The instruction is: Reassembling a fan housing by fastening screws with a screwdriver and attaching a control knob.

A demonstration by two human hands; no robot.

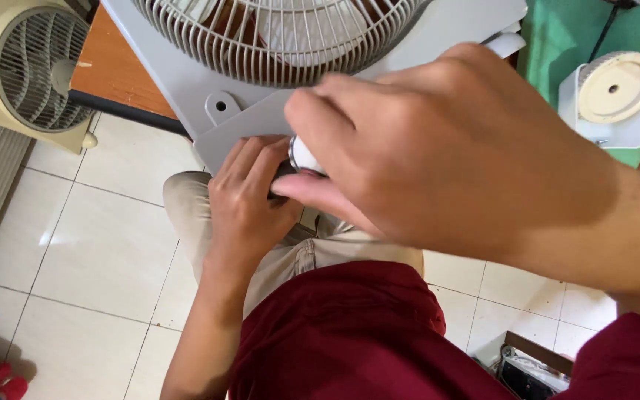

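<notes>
Near the lower edge of the grey box fan (261, 67), above my lap, my right hand (438, 155) pinches a small white knob (305, 157), fingers closed on it; my left hand (250, 196) grips the frame beside it, touching. Far left stands a cream fan (35, 67).

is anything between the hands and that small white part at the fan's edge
Nothing visible does. The right hand pinches the small white part in its fingertips, and the left hand presses against it from below, at the grey fan housing.
</notes>
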